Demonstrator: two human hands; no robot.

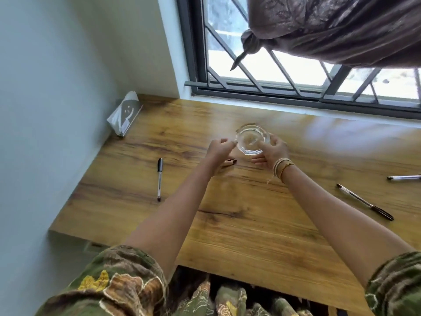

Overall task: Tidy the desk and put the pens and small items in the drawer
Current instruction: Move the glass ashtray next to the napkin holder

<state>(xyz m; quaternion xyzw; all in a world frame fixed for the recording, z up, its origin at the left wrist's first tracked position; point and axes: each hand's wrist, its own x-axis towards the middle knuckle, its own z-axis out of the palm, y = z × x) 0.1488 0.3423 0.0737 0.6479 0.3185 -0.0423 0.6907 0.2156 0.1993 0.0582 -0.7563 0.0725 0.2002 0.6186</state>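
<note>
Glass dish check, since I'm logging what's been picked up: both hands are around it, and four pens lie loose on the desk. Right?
Not quite. The head view shows three pens, not four: one left, two right. Both hands are around the glass dish.

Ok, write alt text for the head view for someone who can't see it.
Both hands, left hand and right hand, hold a clear glass dish over a wooden desk under a barred window. Three pens lie on the desk: one at the left, two at the right. A paper holder stands by the wall.
</note>
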